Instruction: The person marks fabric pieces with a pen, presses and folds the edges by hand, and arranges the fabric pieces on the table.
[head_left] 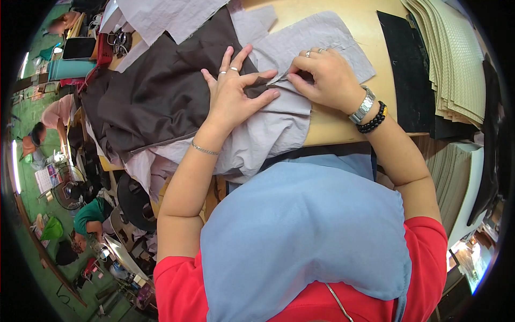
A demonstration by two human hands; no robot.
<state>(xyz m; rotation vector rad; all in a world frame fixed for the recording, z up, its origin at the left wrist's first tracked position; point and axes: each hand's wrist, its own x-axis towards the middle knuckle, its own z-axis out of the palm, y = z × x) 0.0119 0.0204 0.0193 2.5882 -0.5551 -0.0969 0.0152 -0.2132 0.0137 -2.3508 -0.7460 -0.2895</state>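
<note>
My left hand lies with fingers spread on dark brown fabric, pressing near its edge. Its thumb and forefinger are apart, on either side of a narrow dark fold. Pinched in my right hand is a small thin metal tool, its tip at that fold between my hands; its exact kind is hard to make out. Pale grey-lilac fabric lies under and beside the brown piece, hanging over the table's near edge. A further pale piece is spread beyond my right hand.
The wooden table carries a black sheet and a stack of cream textured sheets at right. Scissors sit in a red basket at back left. A fan and other people at work are further left.
</note>
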